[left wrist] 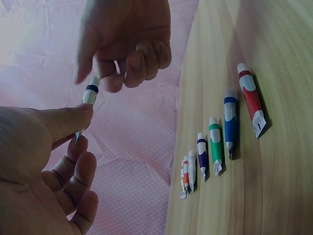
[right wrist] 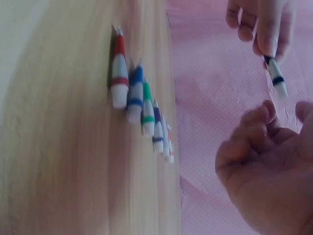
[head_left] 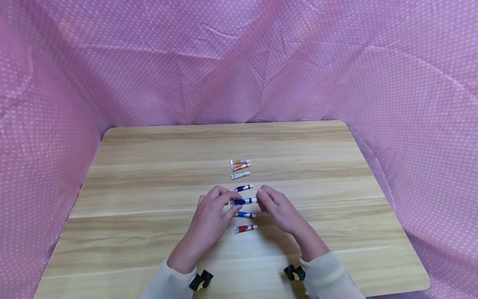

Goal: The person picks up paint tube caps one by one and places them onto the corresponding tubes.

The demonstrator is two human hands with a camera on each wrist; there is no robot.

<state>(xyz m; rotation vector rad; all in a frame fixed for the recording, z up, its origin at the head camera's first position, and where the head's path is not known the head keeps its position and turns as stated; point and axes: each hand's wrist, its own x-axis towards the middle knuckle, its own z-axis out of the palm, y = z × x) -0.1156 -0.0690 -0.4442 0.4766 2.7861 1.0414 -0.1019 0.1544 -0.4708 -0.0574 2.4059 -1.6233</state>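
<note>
My left hand point(head_left: 213, 211) pinches a dark blue paint tube point(head_left: 244, 201) by its tail end between thumb and fingers, above the table. The tube's white cap points right. My right hand point(head_left: 278, 209) is beside the cap with loosely bent fingers; both wrist views show a small gap between them. Below, a row of paint tubes lies on the table: a red tube point(head_left: 245, 229) nearest, then a blue tube point(head_left: 245, 214), a green tube point(left wrist: 215, 147), a purple tube point(head_left: 243, 188), a white tube point(head_left: 240, 175), an orange-red tube point(head_left: 240, 167) and an ochre tube point(head_left: 240, 162). The green one is hidden in the head view.
The wooden table point(head_left: 149, 149) has rounded corners. Pink dotted cloth point(head_left: 239, 83) hangs behind it and along both sides. A dark clip-like device point(head_left: 201, 280) sits by the left wrist, another dark device point(head_left: 295, 273) by the right.
</note>
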